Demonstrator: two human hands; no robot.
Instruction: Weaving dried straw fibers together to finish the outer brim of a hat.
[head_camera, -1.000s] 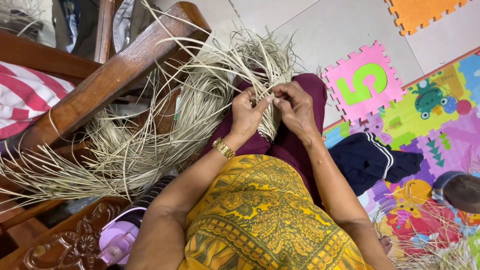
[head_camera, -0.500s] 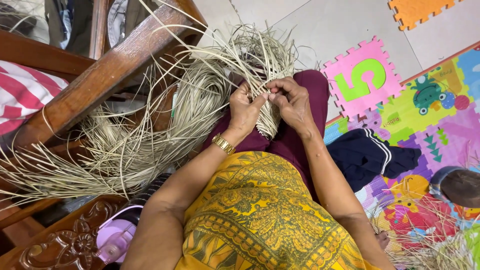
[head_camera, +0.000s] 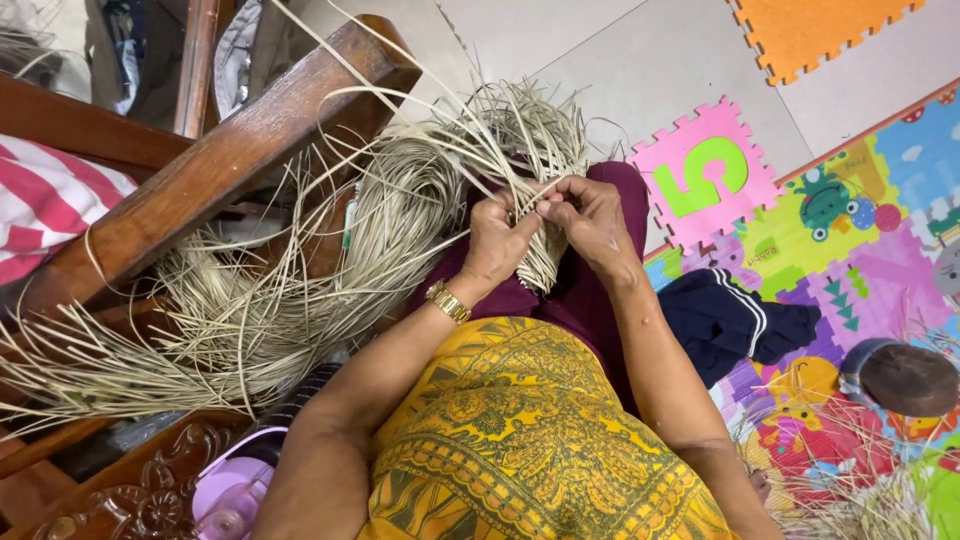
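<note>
Pale floor tiles (head_camera: 560, 50) and bright puzzle-piece foam mats (head_camera: 700, 175) are bordered by brown wooden furniture (head_camera: 230, 160); a woven pale straw piece (head_camera: 545, 255) on the lap is pinched closed by left hand (head_camera: 495, 240) and right hand (head_camera: 590, 215), hemmed by loose straw strands (head_camera: 250, 320).

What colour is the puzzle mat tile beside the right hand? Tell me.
Pink, with a green figure, on the puzzle mat tile; the head view shows it.

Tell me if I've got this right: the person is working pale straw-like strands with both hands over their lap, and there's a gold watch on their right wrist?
Not quite. In the head view the gold watch sits on the left wrist, not the right. The rest holds: the left hand and right hand meet on the pale straw-like strands above the lap.
</note>
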